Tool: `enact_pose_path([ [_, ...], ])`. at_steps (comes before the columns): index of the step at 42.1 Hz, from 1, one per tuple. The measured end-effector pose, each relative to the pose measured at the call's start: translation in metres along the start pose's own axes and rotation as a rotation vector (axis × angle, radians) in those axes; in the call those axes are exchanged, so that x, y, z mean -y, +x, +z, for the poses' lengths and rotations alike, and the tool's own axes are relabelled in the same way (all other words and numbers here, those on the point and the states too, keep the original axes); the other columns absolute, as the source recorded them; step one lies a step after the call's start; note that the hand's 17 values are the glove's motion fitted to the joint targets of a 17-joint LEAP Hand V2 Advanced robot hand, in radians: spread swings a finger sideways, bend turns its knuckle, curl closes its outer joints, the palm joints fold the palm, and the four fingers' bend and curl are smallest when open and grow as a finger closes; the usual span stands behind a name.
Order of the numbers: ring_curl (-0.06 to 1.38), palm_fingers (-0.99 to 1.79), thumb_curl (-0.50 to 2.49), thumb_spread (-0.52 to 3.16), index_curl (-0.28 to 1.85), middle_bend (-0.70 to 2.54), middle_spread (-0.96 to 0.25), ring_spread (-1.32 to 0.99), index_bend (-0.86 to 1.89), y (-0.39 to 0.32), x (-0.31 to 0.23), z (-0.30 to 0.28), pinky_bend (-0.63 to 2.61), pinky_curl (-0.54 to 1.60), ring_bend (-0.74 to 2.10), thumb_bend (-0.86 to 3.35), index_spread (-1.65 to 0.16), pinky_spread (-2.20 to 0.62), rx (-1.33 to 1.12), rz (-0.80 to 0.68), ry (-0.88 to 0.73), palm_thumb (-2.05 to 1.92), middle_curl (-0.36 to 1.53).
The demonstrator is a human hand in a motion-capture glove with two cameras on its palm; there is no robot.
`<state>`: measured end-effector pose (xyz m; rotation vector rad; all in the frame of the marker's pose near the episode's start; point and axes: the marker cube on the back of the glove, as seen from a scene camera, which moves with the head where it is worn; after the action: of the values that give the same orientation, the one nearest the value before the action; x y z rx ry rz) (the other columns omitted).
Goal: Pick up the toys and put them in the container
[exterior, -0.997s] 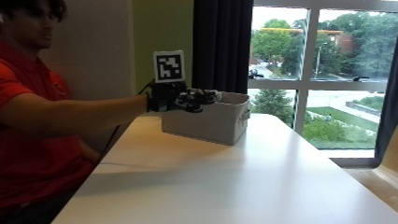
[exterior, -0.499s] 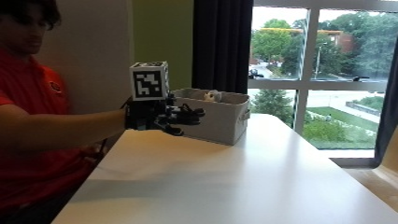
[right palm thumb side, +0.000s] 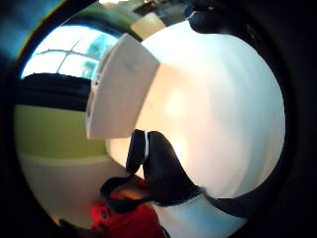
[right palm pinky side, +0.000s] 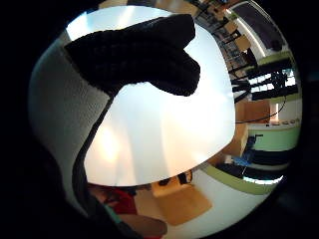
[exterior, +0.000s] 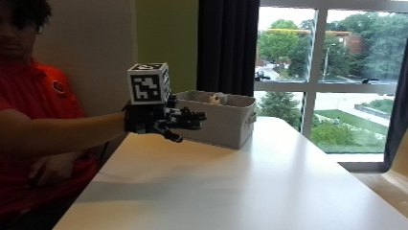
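Outside view first: we see the gloved right hand [exterior: 167, 122] held in the air above the white table [exterior: 255, 191], just in front of the grey fabric container [exterior: 220, 120], fingers spread and relaxed, holding nothing. A pale toy [exterior: 217, 98] pokes above the container rim; we can't tell how many toys are inside. No other toy shows on the table in any view.

Thumb side palm view gives us the container [right palm thumb side: 119, 89] standing on the table [right palm thumb side: 223, 114] near the palm, with bare tabletop around it. Little finger side palm view shows only glove fingers [right palm pinky side: 149, 55] over plain tabletop [right palm pinky side: 159, 134], nothing between them.

Our read on the step: the hand is empty and sits beside the container rather than over it, so this looks like the gap between a drop and a next pick, or the end of the task. With no loose toy visible, we judge the job at or near done.

Next move, if any toy remains out of view, calls for finding it, lowering the open hand over it and closing round it. Otherwise the hand just rests.
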<state>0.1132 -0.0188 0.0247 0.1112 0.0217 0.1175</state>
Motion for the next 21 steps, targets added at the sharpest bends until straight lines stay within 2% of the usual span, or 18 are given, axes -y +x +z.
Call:
enact_pose_path([
  [8, 0.17, -0.08, 0.22, 1.08, 0.49, 0.14, -0.08, 0.00, 0.30, -0.031, 0.006, 0.003, 0.99, 0.33, 0.17, -0.06, -0.43, 0.13, 0.020, 0.000, -0.041, -0.07, 0.22],
  [21, 0.16, -0.10, 0.22, 1.09, 0.48, 0.14, -0.07, 0.01, 0.31, -0.055, 0.011, -0.004, 0.98, 0.33, 0.16, -0.06, -0.42, 0.14, 0.017, -0.030, -0.005, -0.07, 0.22],
])
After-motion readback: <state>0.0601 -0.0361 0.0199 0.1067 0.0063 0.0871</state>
